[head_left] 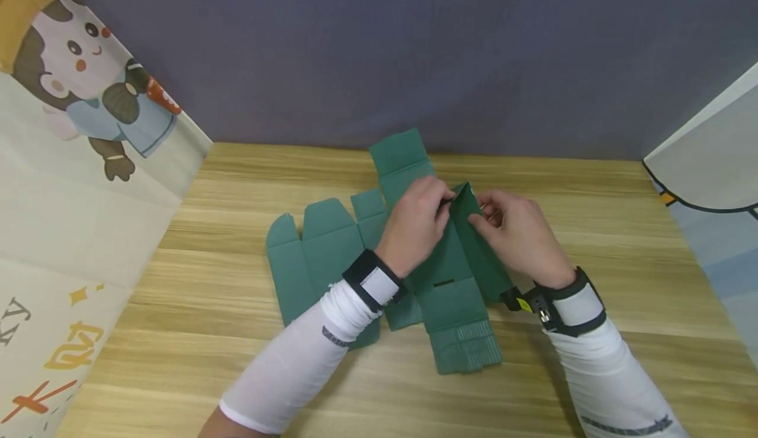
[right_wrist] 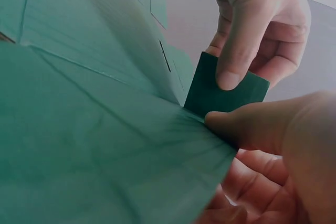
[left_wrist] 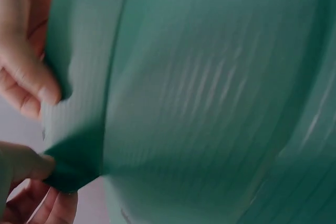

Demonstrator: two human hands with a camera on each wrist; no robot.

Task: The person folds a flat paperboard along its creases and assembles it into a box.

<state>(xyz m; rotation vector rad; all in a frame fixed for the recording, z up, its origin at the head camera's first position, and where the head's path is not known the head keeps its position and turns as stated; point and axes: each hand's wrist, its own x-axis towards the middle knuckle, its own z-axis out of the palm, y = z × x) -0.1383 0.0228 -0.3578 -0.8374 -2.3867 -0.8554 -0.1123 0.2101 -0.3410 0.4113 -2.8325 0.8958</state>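
A green cardboard box blank [head_left: 444, 254], scored and slotted, lies partly unfolded on the table, its right side panel [head_left: 476, 247] raised at a slant. At the far end of that panel, my left hand [head_left: 417, 224] pinches a small end flap [right_wrist: 226, 87] between thumb and fingers. The flap stands bent at an angle to the panel. Close to it, my right hand [head_left: 521, 234] pinches the panel's outer edge, thumb on the inner face and fingers behind. Both hands also appear at the left of the left wrist view. My left forearm hides part of the cardboard.
The wood-grain table [head_left: 628, 247] extends around the cardboard. A dark grey-blue backdrop [head_left: 414, 50] rises behind it. A cartoon-printed cloth [head_left: 106, 181] borders the left side, and another printed cloth [head_left: 710, 155] the right. More cardboard flaps [head_left: 331, 254] spread leftward.
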